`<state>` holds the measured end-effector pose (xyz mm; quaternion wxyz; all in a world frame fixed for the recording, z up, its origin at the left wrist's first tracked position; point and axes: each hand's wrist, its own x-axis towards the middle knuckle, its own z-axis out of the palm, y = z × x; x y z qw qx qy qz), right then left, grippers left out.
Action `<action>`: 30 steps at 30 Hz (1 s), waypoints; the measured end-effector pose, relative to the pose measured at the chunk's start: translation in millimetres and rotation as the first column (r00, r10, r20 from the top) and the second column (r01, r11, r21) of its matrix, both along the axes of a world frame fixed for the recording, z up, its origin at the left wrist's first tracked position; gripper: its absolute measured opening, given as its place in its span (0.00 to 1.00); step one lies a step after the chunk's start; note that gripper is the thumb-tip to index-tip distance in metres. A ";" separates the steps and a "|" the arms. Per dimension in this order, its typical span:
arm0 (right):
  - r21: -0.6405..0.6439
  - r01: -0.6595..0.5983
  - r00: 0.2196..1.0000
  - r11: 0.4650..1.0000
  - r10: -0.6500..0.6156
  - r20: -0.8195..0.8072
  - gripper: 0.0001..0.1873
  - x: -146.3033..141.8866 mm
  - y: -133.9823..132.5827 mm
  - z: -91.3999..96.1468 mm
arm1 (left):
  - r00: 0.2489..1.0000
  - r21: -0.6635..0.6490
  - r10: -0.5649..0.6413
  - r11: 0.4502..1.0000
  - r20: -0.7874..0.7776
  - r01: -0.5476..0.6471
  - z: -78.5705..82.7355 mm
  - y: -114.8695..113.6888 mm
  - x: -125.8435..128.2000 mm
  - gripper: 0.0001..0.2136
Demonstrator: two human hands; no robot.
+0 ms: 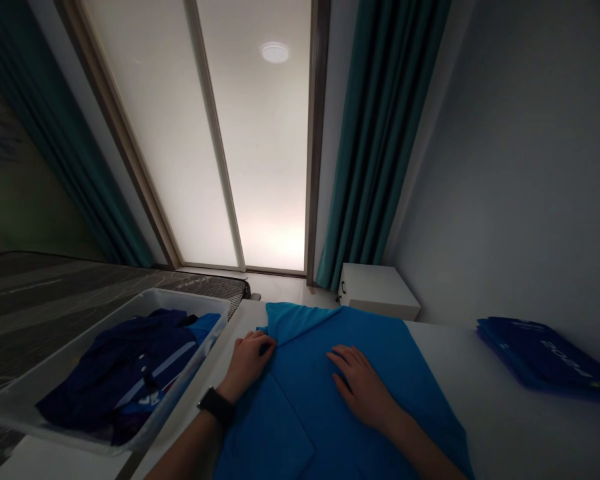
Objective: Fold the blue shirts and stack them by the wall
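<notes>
A bright blue shirt (380,347) lies spread on the white table (480,387) in front of me. My left hand (250,360), with a black watch on its wrist, is closed in a pinch on a fold of the blue shirt near its collar at the left edge. My right hand (363,387) lies flat on the middle of the shirt, fingers stretched out and pressing the cloth down.
A clear plastic bin (215,307) with dark blue and light blue clothes stands at the left on a dark surface. A stack of folded dark blue garments (545,360) lies at the table's right. A small white cabinet (380,290), teal curtains and a frosted window are behind.
</notes>
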<state>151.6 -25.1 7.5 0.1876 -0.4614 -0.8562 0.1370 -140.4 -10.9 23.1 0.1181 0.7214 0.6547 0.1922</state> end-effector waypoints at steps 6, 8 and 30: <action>-0.033 0.246 0.969 0.969 -0.246 -0.003 0.20 30.8 25.3 7.5 | 0.994 0.016 -0.047 0.999 -0.096 0.049 6.0 -3.5 -0.2 0.13; -0.063 0.379 0.925 0.923 -0.378 0.022 0.19 45.6 35.9 5.5 | 0.991 0.034 -0.056 0.998 -0.121 0.061 5.7 -4.1 -1.6 0.13; -0.069 0.840 0.541 0.538 -0.818 0.195 0.13 126.6 122.3 -3.9 | 0.983 0.087 -0.092 0.990 -0.158 0.106 -6.3 -3.9 -11.7 0.17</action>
